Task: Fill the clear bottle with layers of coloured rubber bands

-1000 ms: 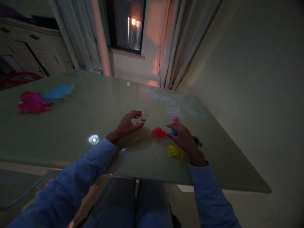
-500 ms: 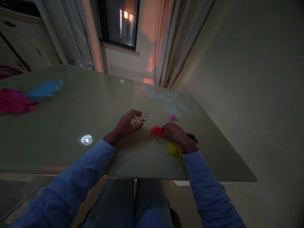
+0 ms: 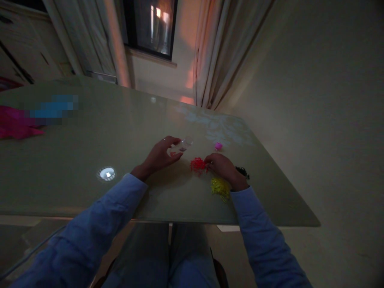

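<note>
A small clear bottle, with a little red inside, is tilted in my left hand, its mouth pointing right and away from me. My right hand is at the right edge of a pile of small red pieces, thumb and finger pinched together; what they hold is too small to make out. A yellow pile lies just below my right hand, and a black pile is partly behind it. Beyond the hand sits a small pink cap-like object.
The glossy table has its near edge in front of my lap and its right edge near the wall. At the far left lie a pink cloth-like item and a blurred blue item. A round light reflection shows left of my hands.
The view has shifted slightly. The bottle's mouth has turned a little and now shows more clearly. My right hand has barely moved beside the red pile.
</note>
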### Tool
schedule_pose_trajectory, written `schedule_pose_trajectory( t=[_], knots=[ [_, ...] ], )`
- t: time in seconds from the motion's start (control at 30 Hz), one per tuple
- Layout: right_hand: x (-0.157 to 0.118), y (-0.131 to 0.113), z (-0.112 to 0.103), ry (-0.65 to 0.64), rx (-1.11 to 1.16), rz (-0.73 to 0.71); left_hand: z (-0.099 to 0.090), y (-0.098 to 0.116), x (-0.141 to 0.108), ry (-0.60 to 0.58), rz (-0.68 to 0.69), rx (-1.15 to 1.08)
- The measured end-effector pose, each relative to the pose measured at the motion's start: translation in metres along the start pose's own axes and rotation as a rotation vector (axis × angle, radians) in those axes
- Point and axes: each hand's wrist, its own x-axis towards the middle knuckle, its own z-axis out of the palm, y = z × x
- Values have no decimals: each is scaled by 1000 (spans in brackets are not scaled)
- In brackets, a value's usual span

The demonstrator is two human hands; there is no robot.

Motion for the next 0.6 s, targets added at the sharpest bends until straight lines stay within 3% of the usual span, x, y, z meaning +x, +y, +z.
schedule_pose_trajectory(
  t=[0.3, 0.6],
  knots=[
    [3, 5, 2, 18, 49, -13, 0, 1, 0, -10, 2, 2],
    [6, 13, 12, 181, 193, -27, 0, 0, -1, -12, 14, 6]
  ],
)
